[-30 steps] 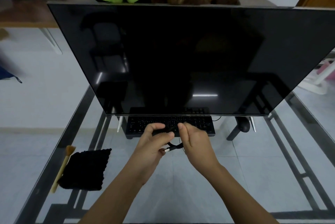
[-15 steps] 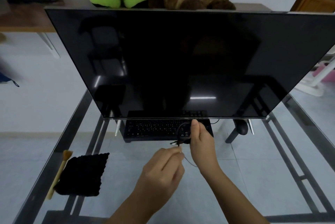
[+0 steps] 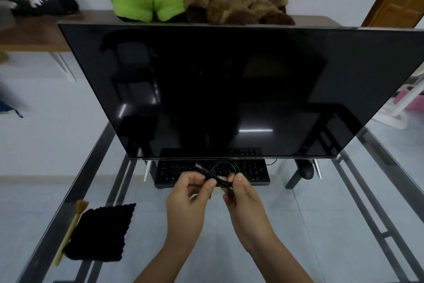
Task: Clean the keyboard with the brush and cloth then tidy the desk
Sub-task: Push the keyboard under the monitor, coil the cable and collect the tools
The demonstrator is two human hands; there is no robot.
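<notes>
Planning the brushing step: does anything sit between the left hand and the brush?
The black cloth lies between the left hand and the brush, beside its handle. That hand and the right hand hold a coiled cable.

black flat keyboard lies level at the far centre of the glass-topped desk with dark metal frame. wooden-handled brush with tan bristles lies flat near the left edge, bristles pointing away, touching the black knitted cloth on its right. thin black cable is coiled in a loop, raised over the keyboard's near edge.
</notes>
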